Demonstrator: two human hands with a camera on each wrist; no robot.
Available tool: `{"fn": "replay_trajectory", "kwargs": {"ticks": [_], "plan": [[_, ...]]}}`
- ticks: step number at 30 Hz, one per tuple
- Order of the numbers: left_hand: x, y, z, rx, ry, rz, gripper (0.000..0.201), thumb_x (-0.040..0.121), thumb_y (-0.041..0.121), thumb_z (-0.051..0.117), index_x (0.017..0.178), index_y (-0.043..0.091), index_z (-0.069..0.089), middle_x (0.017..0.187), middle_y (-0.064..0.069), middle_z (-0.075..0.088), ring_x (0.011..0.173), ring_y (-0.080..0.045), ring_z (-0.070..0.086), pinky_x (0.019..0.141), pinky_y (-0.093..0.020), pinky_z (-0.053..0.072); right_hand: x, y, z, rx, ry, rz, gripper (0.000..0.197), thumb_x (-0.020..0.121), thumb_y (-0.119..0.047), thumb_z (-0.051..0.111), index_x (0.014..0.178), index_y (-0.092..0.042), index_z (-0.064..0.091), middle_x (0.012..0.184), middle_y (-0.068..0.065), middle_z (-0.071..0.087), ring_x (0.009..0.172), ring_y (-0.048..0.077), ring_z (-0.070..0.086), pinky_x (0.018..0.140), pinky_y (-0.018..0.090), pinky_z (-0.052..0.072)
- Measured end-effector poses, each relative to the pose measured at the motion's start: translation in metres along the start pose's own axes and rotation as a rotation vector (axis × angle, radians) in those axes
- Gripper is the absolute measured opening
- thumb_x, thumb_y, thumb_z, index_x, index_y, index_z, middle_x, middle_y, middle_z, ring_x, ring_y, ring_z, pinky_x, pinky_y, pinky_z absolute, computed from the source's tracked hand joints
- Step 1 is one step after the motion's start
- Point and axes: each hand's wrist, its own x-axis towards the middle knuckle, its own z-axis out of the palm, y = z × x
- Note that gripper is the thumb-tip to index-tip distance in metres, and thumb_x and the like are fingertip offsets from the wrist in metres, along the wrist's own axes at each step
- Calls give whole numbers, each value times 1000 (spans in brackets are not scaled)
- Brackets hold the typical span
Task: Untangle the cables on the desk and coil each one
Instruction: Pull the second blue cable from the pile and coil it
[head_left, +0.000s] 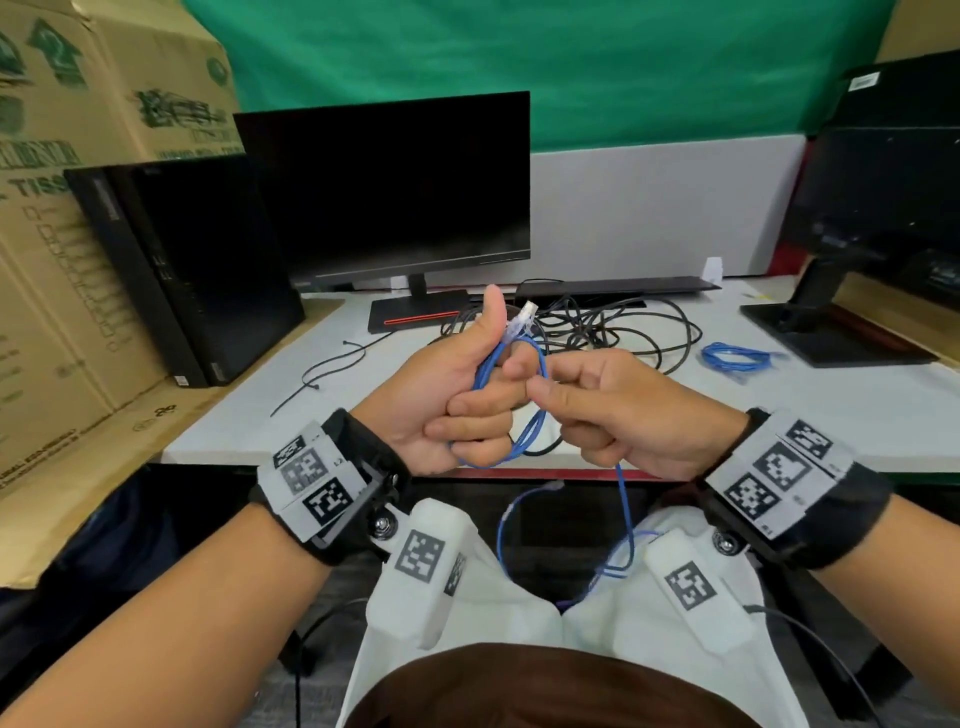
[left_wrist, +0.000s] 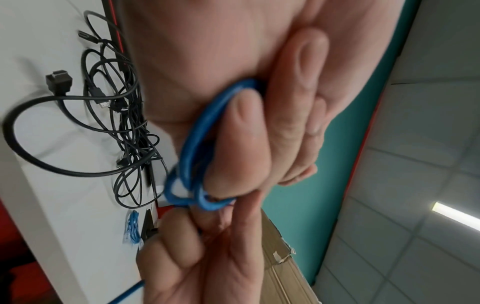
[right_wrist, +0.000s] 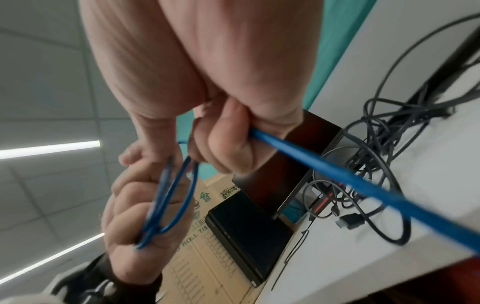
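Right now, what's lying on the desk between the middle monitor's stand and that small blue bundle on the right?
A tangle of black cables lies on the desk between the monitor stand and the coiled blue cable, clearest in the head view.

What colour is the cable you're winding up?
Blue. The cable shows best in the head view, looped in the left hand.

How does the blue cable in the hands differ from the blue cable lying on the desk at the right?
The blue cable in the hands is held up by the left hand and right hand; the blue cable on the desk lies untouched. The held one is only partly looped, its tail hanging below the desk edge; the desk one is a complete bundle. Both are blue and similarly thin.
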Motion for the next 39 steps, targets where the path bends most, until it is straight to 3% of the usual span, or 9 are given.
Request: {"fn": "replay_trajectory", "kwargs": {"ticks": [3,8,12,16,19,24,30,34,39], "plan": [[3,-1,3,-4,109,49,58,88,68,36,63,18,48,37,9,28,25,-5,26,37,-21,29,3,-4,0,-21,182,-24,27,98,-28,59,76,-14,64,50,-7,26,40,7,17,39,16,15],[7,-7,3,-43,102,150,44,95,51,42,68,18,50,50,7,17,43,-12,29,72,-34,56,11,-1,0,-46,358,9,32,102,-31,52,74,-15,58,50,-7,25,39,7,17,39,16,16],[-1,6,-6,66,158,142,43,98,48,44,65,22,45,53,8,12,44,-12,12,43,-24,35,5,1,-17,-175,172,119,43,84,-58,62,78,-15,61,54,-4,23,41,11,18,39,20,28],[-14,25,-21,294,158,48,41,90,55,53,64,23,46,50,11,22,39,-7,12,40,-17,18,-1,-5,-45,-210,238,232,53,61,-68,71,47,-22,49,52,-7,22,43,13,18,49,28,45],[-16,19,-24,433,112,-99,42,91,57,51,65,24,48,51,9,23,37,-7,15,41,-15,17,2,-12,-67,-13,348,274,51,76,-61,66,50,-23,44,53,-10,19,40,9,16,55,30,52],[3,-12,-23,736,258,-184,44,103,53,40,78,20,57,56,7,25,44,-10,15,43,-19,17,0,-26,-66,446,259,178,22,102,-27,43,90,-16,56,54,-9,32,39,6,19,43,20,44],[19,-19,-14,231,329,-65,84,77,89,25,89,12,58,71,-4,24,56,-16,20,53,-30,20,-4,-16,0,79,-8,-85,21,98,-4,52,115,0,63,70,4,56,40,13,38,47,28,50],[15,-11,-14,12,424,93,50,100,58,37,76,16,52,65,2,31,55,-13,28,50,-27,26,-7,7,27,-195,-165,61,23,102,-19,53,85,-9,64,62,7,61,40,17,51,49,26,47],[11,-6,-10,-148,376,186,49,105,47,34,64,20,38,60,4,38,53,-13,44,48,-28,40,1,27,25,-451,-156,115,45,101,-46,47,75,-13,63,49,1,45,38,14,41,59,34,52]]}}
